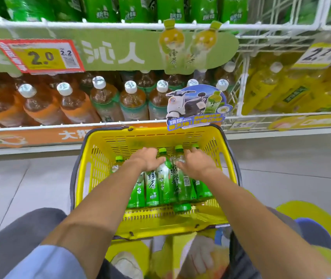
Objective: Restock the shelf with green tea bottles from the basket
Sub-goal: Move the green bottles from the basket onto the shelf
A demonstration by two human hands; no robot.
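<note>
View from a head camera looking down at a yellow basket (108,150) on the floor before a drinks shelf (100,25). Several green tea bottles (166,182) lie side by side in the basket, with their green caps towards the shelf. Both bare arms reach in. The left hand (148,160) and right hand (196,163) rest over the bottles' shoulders and necks with fingers bent, but it is unclear whether either grip has closed. The bottles look full, so probably fairly heavy for one hand. They are smooth plastic with glossy labels and are likely slippery but not fragile. The narrow neck just under the cap, or the waist of the body, seems the surest hold. More green bottles (132,9) stand on the top tier.
</note>
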